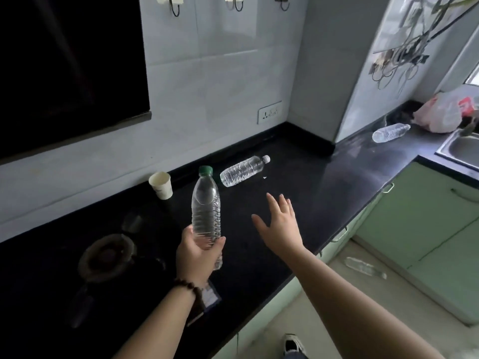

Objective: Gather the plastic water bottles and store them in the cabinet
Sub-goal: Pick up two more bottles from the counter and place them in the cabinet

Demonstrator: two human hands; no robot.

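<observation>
At lower centre of the frame the left hand (pixel 198 251) grips the bottom of a clear green-capped bottle (pixel 206 208), held nearly upright above the black desk (pixel 298 203). Just right of it the right hand (pixel 281 224) hangs over the desk with fingers spread and straight, holding nothing. Above the hands, a white-capped bottle (pixel 243 171) lies on its side on the desk, near a paper cup (pixel 161 185) standing to its left. At upper right a third bottle (pixel 390 132) lies on the desk beside a plastic bag (pixel 440 112) and the sink (pixel 461 149). At lower right a fourth bottle (pixel 365 268) lies on the floor before the green cabinet (pixel 425 211).
</observation>
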